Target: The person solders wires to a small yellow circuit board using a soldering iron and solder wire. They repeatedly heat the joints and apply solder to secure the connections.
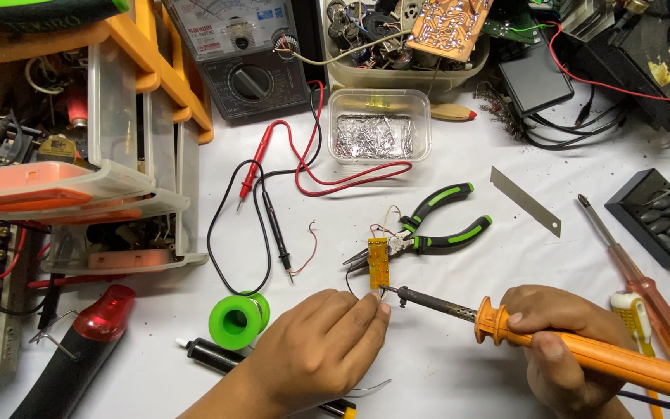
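Fingers of the right hand (564,349) clamp an orange soldering iron (583,353); left hand (319,341) fingers pinch together beside a yellow circuit board (378,262).

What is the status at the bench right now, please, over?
Right hand grips the orange soldering iron, tip at the small yellow circuit board. Left hand pinches a thin wire at the board's lower edge. Green-handled pliers lie right behind.

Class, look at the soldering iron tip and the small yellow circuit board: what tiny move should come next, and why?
Probably ease the soldering iron tip up onto the joint: it sits just below the yellow circuit board's lower edge, where the left hand pinches a thin wire.
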